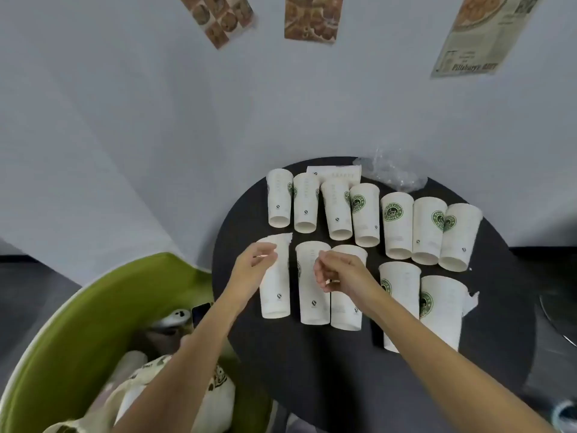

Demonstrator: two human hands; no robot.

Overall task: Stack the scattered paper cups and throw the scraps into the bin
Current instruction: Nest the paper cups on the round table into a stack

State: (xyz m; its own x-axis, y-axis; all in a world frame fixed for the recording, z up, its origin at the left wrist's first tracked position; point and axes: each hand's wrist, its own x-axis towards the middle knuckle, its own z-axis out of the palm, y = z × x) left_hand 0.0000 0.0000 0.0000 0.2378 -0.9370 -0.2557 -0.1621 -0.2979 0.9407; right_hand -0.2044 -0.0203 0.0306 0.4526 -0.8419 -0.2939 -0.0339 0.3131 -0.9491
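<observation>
- The grey wall (125, 120) is the biggest thing. Three food pictures (312, 17) hang on it.
- The green bin (78, 307) stands on my left, just beside the table. Light bags (134, 392) lie in it.
- The round black table (343, 385) is in front of me.
- Twelve paper cups (396, 226) lie on the table in two rows, seven at the back and five at the front. Their small ends point at me. None are stacked yet.
- A crumpled clear plastic wrap (393, 175) sits at the far edge of the table, behind the back row.
- The torn cup (276, 295) is the first one on the left in the front row. Its top edge is ripped.
- My left hand (253, 267) pinches the top edge of the torn cup.
- My right hand (340, 273) hangs over the two middle cups in the front row. Its fingers are curled, but I cannot tell if it holds anything.
- A flat white paper strip (334, 172) lies behind the back row.
- A small torn scrap (470, 300) sticks out beside the front cup on the far right.
</observation>
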